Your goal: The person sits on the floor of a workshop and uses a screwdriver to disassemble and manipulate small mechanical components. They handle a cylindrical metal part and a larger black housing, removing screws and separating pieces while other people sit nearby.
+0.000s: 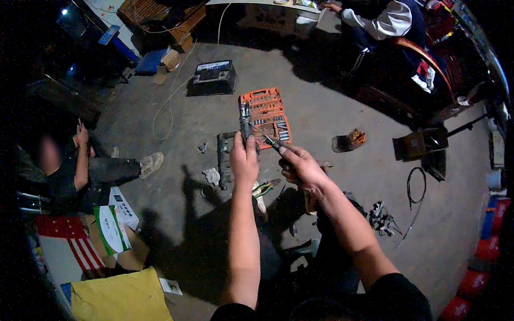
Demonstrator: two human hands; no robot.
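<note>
My left hand (244, 160) grips a dark cylindrical part (246, 121) with a paler top, held upright. My right hand (300, 166) is closed on a screwdriver (274, 144) with a dark green handle, its shaft angled against that part. Below them on the floor lies an open orange socket case (262, 98) with rows of metal bits. Beside it is a long dark metal part (221, 160). Pliers (264, 188) show between my forearms, partly hidden.
A black battery (211, 80) sits on the floor ahead. A seated person (80, 171) is at left near cardboard (134, 254) and yellow cloth (118, 294). Another person (380, 24) sits upper right. A rusty can (348, 140), loose metal parts (383, 216) and cable (417, 184) lie right.
</note>
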